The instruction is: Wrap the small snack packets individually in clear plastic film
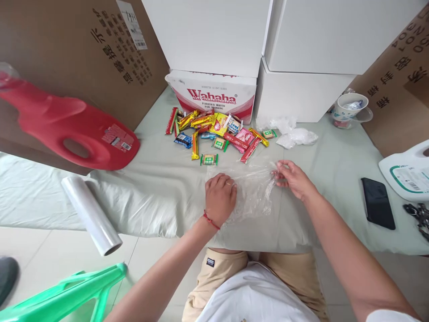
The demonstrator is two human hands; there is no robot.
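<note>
A thin, crinkled clear plastic bag (253, 190) lies spread on the cloth-covered surface in front of me. My left hand (221, 197), wearing a red string bracelet and a ring, rests palm down on its left side with curled fingers closed on the film. At the upper right corner, my right hand (293, 176) pinches the bag's edge between thumb and fingers. Just beyond the bag is a loose pile of wrapped snacks (219, 127) in red, yellow, blue and green wrappers. One green-and-clear packet of crackers (209, 159) sits nearest the bag.
Behind the snacks stands a Wahaha carton (214, 96) beside white boxes (301, 91). At left are a red jug (80, 129) and a plastic film roll (92, 217). Crumpled plastic (296, 136), paper cup (351, 105), phone (378, 203) and white bottle (407, 172) lie right. A green stool (73, 295) stands below.
</note>
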